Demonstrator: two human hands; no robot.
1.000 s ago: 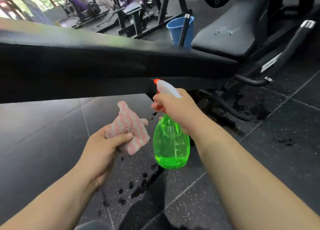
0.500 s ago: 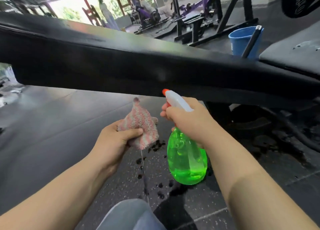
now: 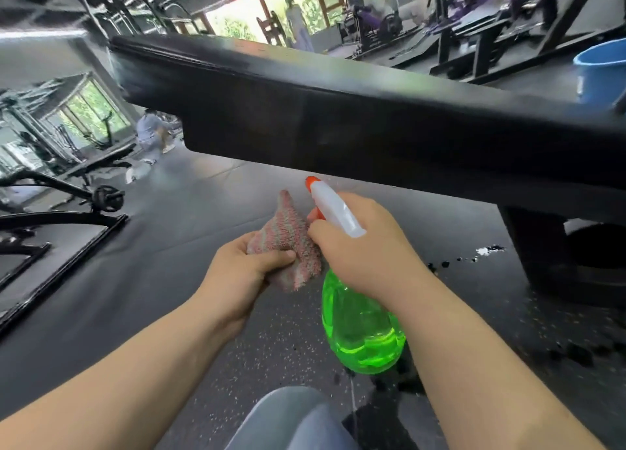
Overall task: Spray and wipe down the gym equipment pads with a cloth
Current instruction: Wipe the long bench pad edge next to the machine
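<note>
Cloth (image 3: 292, 241), left hand (image 3: 237, 276); bottle (image 3: 363, 331), right hand (image 3: 367, 249)

Right hand (image 3: 366, 246) grips the neck of a translucent green plastic spray bottle (image 3: 362, 327), its white head and orange nozzle aimed at the side of a long black padded bench pad (image 3: 338, 110). Left hand (image 3: 237, 273) holds a bunched pink-and-grey striped terry cloth (image 3: 288, 243) just beside the nozzle. Dark wet spots on speckled black rubber floor (image 3: 264, 358). Blue plastic bucket (image 3: 603, 73) behind pad at right edge. Grey-clad knee (image 3: 291, 419) at bottom.
</note>
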